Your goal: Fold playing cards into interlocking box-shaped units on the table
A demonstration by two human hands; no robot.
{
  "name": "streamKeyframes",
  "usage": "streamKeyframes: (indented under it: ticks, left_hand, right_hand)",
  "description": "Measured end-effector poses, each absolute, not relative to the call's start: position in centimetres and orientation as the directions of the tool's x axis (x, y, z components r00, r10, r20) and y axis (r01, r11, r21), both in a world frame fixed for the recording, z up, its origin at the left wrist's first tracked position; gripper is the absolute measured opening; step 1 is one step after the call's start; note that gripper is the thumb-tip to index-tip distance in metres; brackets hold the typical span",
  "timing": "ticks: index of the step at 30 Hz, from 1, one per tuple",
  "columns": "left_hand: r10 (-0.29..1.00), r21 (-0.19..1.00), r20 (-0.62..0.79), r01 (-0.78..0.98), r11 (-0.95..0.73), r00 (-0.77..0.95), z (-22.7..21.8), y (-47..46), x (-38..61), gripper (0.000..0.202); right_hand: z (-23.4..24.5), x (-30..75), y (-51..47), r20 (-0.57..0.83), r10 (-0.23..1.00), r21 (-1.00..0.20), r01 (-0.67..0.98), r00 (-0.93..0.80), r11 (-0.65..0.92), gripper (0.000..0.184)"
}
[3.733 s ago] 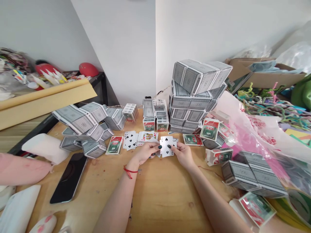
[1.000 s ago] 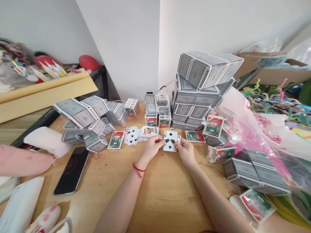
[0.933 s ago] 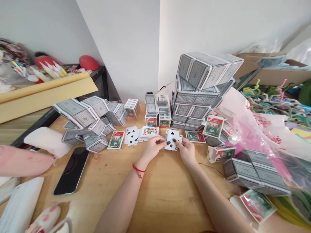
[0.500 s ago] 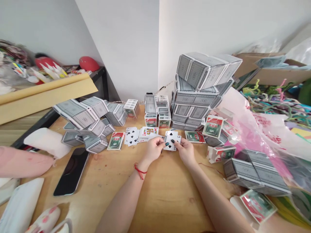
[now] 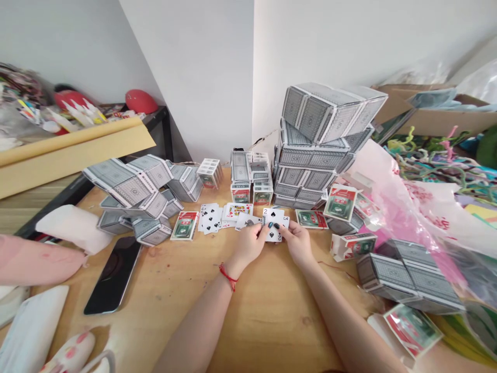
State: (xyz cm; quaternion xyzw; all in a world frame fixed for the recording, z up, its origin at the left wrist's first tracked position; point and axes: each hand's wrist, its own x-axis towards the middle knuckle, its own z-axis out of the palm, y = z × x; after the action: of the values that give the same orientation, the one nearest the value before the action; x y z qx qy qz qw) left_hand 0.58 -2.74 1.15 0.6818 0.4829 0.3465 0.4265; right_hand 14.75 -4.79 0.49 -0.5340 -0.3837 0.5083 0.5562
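- White rectangular playing cards (image 5: 273, 215) with black spade print, a two on top and a three peeking out behind: just below centre of frame, between both hands, over the wooden tabletop (image 5: 267, 305).
- Left hand (image 5: 249, 243): thumb and fingers pinched on the cards' left side. Right hand (image 5: 298, 242): thumb pressed on the face at the right edge, fingers behind. Both grips closed on the cards.
- Handling, my judgement: very light, thin, springy, probably slick face on face; would crease if squeezed hard. Best held by opposite edges, thumb in front, fingertips behind.
- Red-and-green printed card box (image 5: 185, 226), flat, left of centre: contents cannot be told.
- White, red and green carton (image 5: 355, 246), right of centre: end flaps open, inside not readable.
- Windowed red-and-green carton (image 5: 413, 330), lower right, a white flap beside it; contents unclear.
- Brown corrugated cardboard box (image 5: 429, 118), upper right: open-topped, pale blue soft material (image 5: 437, 98) inside.
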Motion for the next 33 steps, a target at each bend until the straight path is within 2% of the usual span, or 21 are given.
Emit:
streamKeyframes:
  ticks: [8, 16, 22, 28, 33]
  left_hand:
    - [0.947, 0.877, 0.107, 0.42, -0.234, 0.303, 1.0, -2.8, 0.8, 0.046]
    - [0.931, 0.904, 0.057, 0.377, -0.201, 0.36, 1.3, -3.1, 0.6, 0.049]
    - [0.954, 0.889, 0.121, 0.398, -0.228, 0.276, 1.5, -2.8, 0.6, 0.045]
    - [0.947, 0.835, 0.19, 0.464, -0.295, 0.26, 1.5, -2.6, 0.6, 0.042]
    - [0.947, 0.812, 0.204, 0.498, -0.305, 0.247, 1.6, -2.6, 0.6, 0.039]
  right_hand:
    - [1.3, 14.4, -5.1, -0.081, 0.969, -0.991, -0.119, 0.235, -0.054, 0.028]
    - [0.9, 14.8, -5.0, -0.081, 0.974, -0.992, -0.109, 0.209, -0.06, 0.032]
    - [0.8, 14.8, -5.0, -0.072, 0.99, -0.992, -0.11, 0.118, -0.059, 0.03]
    - [0.2, 14.8, -5.0, -0.059, 0.989, -0.998, -0.035, 0.133, -0.055, 0.03]
    - [0.2, 14.7, -4.9, -0.009, 0.989, -0.997, -0.079, 0.145, 0.003, 0.026]
